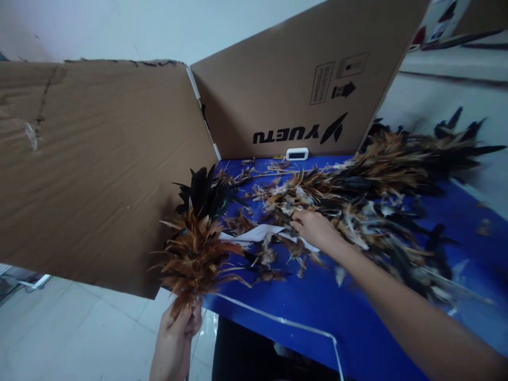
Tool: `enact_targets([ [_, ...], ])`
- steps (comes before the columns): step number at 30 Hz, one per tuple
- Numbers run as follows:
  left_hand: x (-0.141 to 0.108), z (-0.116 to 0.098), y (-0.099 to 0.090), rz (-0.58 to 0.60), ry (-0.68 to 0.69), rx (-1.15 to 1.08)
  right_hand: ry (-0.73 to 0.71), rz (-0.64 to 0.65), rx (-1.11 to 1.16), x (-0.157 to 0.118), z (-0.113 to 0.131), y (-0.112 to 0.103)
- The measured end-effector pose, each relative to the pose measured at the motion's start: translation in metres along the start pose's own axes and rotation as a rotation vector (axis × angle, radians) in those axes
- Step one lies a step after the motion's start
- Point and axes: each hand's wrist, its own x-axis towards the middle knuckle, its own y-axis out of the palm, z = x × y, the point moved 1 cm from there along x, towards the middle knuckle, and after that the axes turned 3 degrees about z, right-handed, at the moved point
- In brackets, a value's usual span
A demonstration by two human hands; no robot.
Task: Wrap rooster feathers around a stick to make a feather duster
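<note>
My left hand (178, 328) is closed around the lower end of a bundle of feathers (194, 248), upright at the near left edge of the table. Its feathers are brown-orange below and glossy black at the top. My right hand (315, 228) reaches into the loose feathers (373, 222) on the table, fingers curled together and pointing down; what they pinch, if anything, is hidden. A white strip (257, 233) stretches from beside the bundle to under my right hand.
Cardboard panels stand at the left (103, 174) and back (301, 79) of the blue table (293, 301). A small white device (297, 154) sits against the back panel. More long feather bundles (400, 159) lie at the right. Small feather scraps are scattered about.
</note>
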Motion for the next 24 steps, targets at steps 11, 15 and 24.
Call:
enact_targets([
  [11,0.004,0.004,-0.002,-0.036,0.012,0.003,0.002,-0.112,0.062,-0.022,-0.048,-0.037],
  [15,0.005,0.005,-0.002,0.004,-0.010,0.009,-0.167,-0.207,-0.058,-0.028,-0.038,-0.030],
  [24,0.005,0.004,-0.002,0.023,-0.013,0.026,-0.389,0.154,0.064,-0.050,-0.001,-0.001],
])
